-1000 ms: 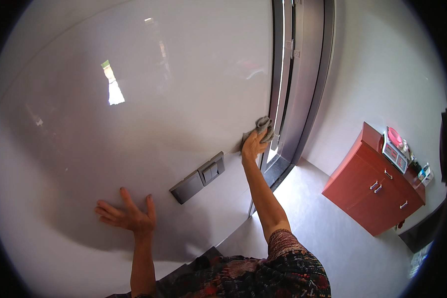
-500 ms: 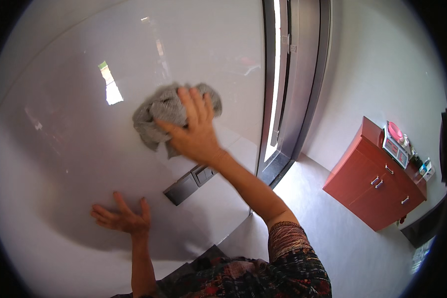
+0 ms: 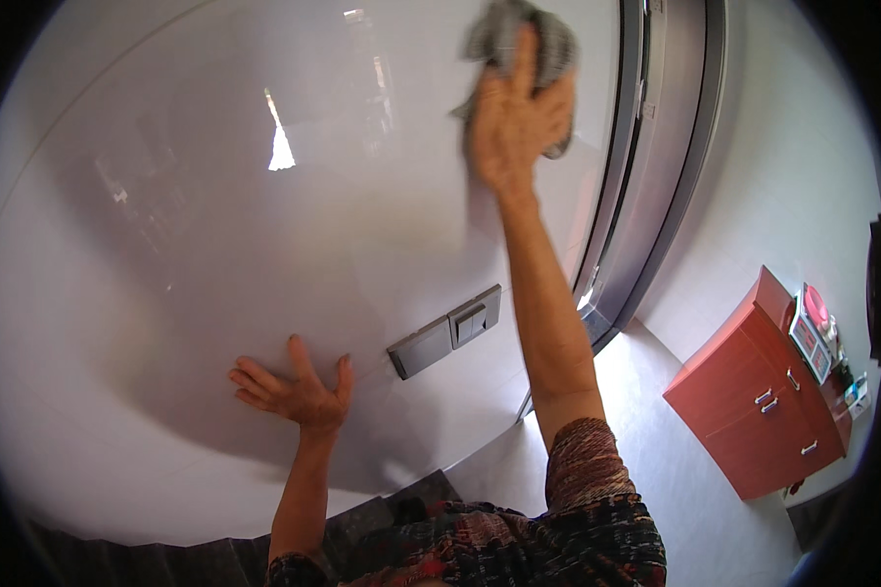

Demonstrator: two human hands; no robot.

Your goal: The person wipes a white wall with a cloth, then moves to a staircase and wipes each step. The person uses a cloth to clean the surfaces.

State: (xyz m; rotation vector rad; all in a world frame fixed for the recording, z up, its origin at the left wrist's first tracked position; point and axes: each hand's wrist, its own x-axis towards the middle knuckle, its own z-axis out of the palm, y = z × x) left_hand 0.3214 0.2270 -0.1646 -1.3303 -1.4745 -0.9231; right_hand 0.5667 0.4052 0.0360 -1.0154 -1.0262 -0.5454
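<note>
A crumpled grey cloth (image 3: 556,44) lies against the glossy white wall (image 3: 392,215), high up and close to the door frame. My right hand (image 3: 514,122) presses on it with the arm stretched far up; part of the cloth is hidden behind the palm and fingers. Lower on the left, my left hand (image 3: 299,391) rests on the same wall, fingers spread and nothing in it. Between the two arms sits a dark grey switch panel (image 3: 443,333), nearest to my left hand's thumb side.
A dark metal door frame (image 3: 656,176) borders the wall on the right. Beyond it a reddish-brown cabinet (image 3: 754,401) stands on the pale floor (image 3: 646,470), bearing a scale (image 3: 810,335), a pink item (image 3: 816,305) and small bottles. Dark steps (image 3: 166,565) run along the wall's lower edge.
My right hand has pushed the cloth up and right across the wall, straightening the arm. My left hand stays spread on the wall. The view has shifted, showing more of the dark steps.
</note>
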